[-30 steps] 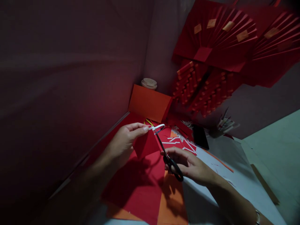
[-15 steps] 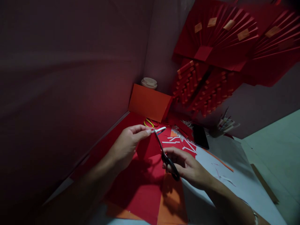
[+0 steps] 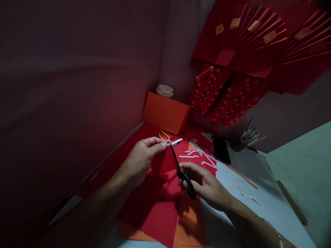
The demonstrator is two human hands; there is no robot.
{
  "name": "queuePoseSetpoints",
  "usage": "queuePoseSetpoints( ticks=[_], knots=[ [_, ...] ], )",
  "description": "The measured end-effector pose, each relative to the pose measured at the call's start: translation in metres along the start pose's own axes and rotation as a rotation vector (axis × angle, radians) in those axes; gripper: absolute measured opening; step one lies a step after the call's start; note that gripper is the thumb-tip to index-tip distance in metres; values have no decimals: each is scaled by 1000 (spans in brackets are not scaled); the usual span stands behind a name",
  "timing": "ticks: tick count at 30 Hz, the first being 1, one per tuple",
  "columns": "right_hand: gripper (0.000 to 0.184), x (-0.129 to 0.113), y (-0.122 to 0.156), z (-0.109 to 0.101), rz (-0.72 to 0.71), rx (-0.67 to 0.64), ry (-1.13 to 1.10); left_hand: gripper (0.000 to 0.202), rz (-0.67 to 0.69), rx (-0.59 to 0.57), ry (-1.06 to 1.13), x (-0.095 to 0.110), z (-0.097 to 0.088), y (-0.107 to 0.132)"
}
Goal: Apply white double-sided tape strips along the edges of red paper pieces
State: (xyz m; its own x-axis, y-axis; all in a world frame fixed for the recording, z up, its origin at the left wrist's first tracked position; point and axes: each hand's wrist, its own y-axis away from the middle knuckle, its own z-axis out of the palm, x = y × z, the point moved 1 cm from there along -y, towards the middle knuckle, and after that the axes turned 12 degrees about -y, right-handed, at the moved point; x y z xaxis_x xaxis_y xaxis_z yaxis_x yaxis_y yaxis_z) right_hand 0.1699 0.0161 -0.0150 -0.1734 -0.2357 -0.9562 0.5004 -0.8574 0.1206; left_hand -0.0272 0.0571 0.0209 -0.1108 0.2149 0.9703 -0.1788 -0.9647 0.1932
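Note:
Pinched between the thumb and forefinger of my left hand (image 3: 143, 155) is a thin white strip (image 3: 177, 141), probably paper, whose free end points right. My right hand (image 3: 204, 182) grips black-handled scissors (image 3: 186, 182), with fingers in the loops. The blades reach up and left to the strip, close to my left fingertips; whether they are cutting it I cannot tell. Beneath both hands lies red paper (image 3: 152, 210), overlapping an orange sheet (image 3: 190, 220). Several white strips (image 3: 190, 156) rest on red paper just beyond my right hand.
A folded orange card (image 3: 165, 112) stands before a lidded cup (image 3: 164, 91). Behind my left fingertips lie yellow-handled scissors (image 3: 163, 134). To the right are a black phone (image 3: 221, 150), a holder of pens (image 3: 248, 136) and paper scraps (image 3: 244, 193). Red paper fans (image 3: 248, 41) hang on the wall.
The scissors and my right hand have shifted very slightly left. My left hand keeps its pinch on the white strip, and the rest looks the same.

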Motion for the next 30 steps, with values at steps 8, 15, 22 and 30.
queuePoseSetpoints(
  ticks=[8,15,22,30],
  knots=[
    [38,1,1,1,-3,10,-21,11,-7,4,4,3,2,2],
    [38,1,0,3,2,6,-66,11,-19,3,3,4,2,3],
    [40,7,-1,3,13,50,-103,11,-41,-6,29,6,2,3],
    [45,-1,-2,-15,63,-24,-100,10,27,8,-7,8,0,6]
  ],
)
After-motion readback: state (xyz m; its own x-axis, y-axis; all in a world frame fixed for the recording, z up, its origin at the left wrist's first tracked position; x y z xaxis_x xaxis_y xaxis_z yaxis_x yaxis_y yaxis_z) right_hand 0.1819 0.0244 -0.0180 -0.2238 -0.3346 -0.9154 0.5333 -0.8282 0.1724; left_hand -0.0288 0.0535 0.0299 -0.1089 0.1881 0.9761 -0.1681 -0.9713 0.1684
